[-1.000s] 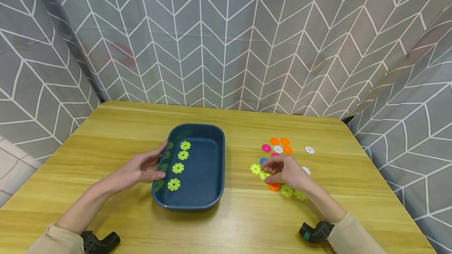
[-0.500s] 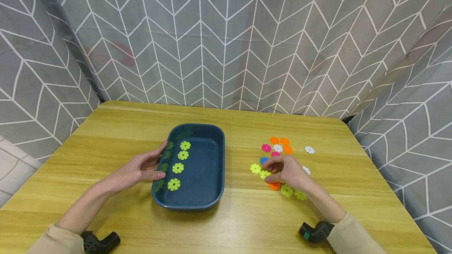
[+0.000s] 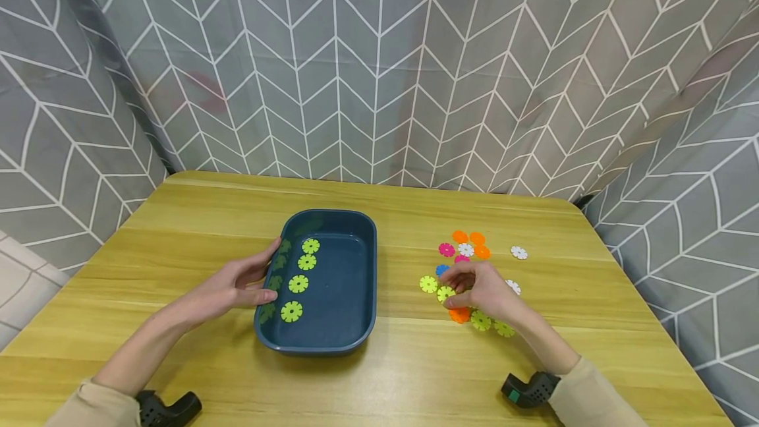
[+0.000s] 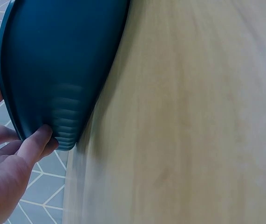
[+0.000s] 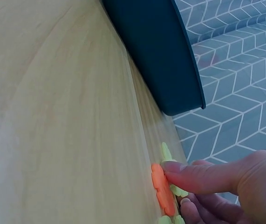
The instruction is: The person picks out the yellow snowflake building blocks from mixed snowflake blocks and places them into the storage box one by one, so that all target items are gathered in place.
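Observation:
My left hand (image 3: 234, 285) grips the left rim of a dark blue plastic bin (image 3: 356, 346), thumb inside and fingers outside. Along the bin's left side lie several yellow-green notched building discs (image 3: 298, 283). Over the loose discs at right is my right hand (image 3: 483, 288), fingers bent. Its thumb and index finger pinch the edge of a yellow-green disc (image 3: 445, 294). In the right wrist view, the thumb presses that yellow-green disc (image 5: 166, 151) beside an orange disc (image 5: 163, 189). The right hand partly hides the pile.
Orange discs (image 3: 477, 238), pink disc (image 3: 447, 250), white disc (image 3: 518, 253) and blue disc (image 3: 442, 270) lie about the right hand on the wooden table (image 3: 409, 374). More yellow-green discs (image 3: 481, 320) lie near the wrist. A patterned grey curtain (image 3: 379, 84) hangs behind the table.
The yellow-green disc at my right fingertips has shifted slightly and shows more fully. Both hands and the bin keep their places; the head view has moved a little.

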